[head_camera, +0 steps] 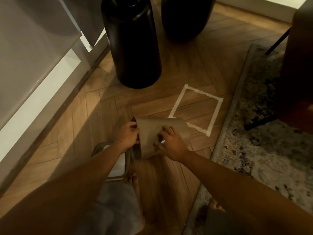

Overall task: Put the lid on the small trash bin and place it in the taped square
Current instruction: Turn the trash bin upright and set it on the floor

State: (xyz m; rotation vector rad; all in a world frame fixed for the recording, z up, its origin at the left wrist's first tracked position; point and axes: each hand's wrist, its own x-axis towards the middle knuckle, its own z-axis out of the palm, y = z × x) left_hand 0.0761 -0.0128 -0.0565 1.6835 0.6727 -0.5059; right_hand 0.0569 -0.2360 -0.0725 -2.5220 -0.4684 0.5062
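Holding the small trash bin [160,133] tipped on its side just above the wooden floor [152,102], the person has it between both hands, so this looks like the lid step rather than the placing step. The left hand [127,134] curls over the open rim end on the left, fingers wrapped around the edge. The right hand [171,142] presses on the bin's wall with fingers bent, and something small and shiny sits under the thumb, too small to say what it is. The lid [111,160], if that's what the grey-framed piece with the white middle is, lies on the floor right under the left forearm, partly hidden.

The taped square [194,107] is just beyond the bin, its near corner covered by the bin's base end, and nothing sits inside it. A tall black vase [132,44] stands further back, with a patterned rug [262,133] along the right.

Next move probably needs the bin turned upright, one hand freed to fetch that lid, then the lid seated squarely before the bin goes inside the tape.
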